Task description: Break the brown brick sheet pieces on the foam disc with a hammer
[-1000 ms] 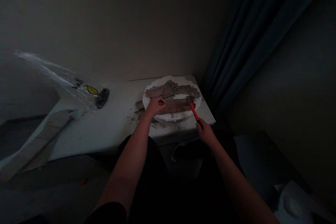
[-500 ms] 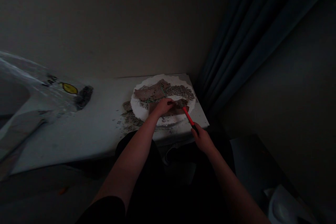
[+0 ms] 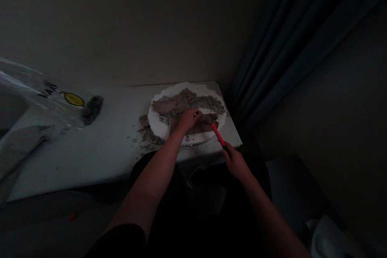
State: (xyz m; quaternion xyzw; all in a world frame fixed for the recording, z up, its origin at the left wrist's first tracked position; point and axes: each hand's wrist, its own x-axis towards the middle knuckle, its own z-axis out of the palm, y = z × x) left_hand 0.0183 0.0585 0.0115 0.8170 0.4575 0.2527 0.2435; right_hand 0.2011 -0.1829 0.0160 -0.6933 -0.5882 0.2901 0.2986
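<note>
My right hand is wrapped round the black grip of a hammer with a red handle. Its dark head is down at a brown slab on a round white board with a scalloped edge. Just left of the hammer head, my left hand rests over the slab with its fingers curled together; what is between the fingertips is too dark to make out. Behind it lie a broken brown piece with a mesh-like surface and a heap of small crumbs.
The white table bears grey-brown debris left of the board. Farther left stands a clear plastic bag with a yellow mark and dark contents. A dark curtain hangs at the right; a wall rises behind the table.
The view has shifted slightly. My left hand has moved a little over the slab, its fingers still curled. The hammer head stays low near the same spot.
</note>
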